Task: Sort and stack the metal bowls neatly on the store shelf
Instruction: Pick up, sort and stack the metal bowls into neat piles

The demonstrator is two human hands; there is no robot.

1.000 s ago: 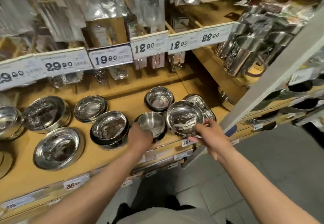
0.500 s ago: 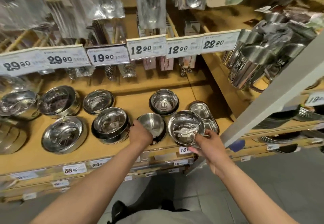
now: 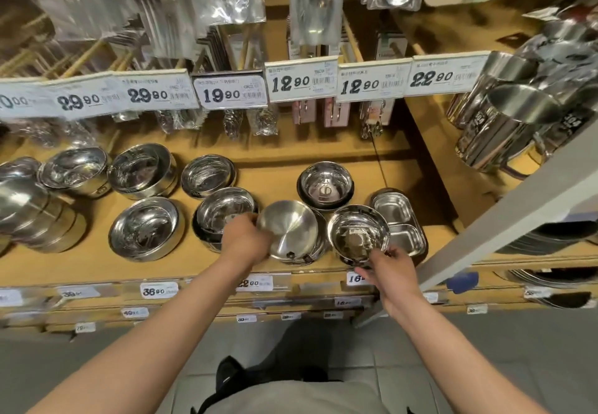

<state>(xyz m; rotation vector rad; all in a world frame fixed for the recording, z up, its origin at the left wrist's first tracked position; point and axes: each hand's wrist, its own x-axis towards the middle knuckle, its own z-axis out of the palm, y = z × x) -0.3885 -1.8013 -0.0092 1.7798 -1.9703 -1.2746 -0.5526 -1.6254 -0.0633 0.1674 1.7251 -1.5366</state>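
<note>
Wooden shelf [image 3: 291,151] carries steel bowls in loose groups under a row of price tags [image 3: 301,82]. Left hand [image 3: 246,240] grips a tilted bowl [image 3: 288,230] by its nine o'clock rim, over a stack. Right hand [image 3: 391,268] pinches the shiny bowl [image 3: 357,235] at its five o'clock edge; that bowl sits at three o'clock from the tilted one, nearly touching.

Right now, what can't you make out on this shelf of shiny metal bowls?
- Head view: the white price tag below the right hand is half covered.
- The tilted steel bowl: the left hand hides its near rim.
- Far-left leaning bowl stack: cut off by the frame edge.
</note>
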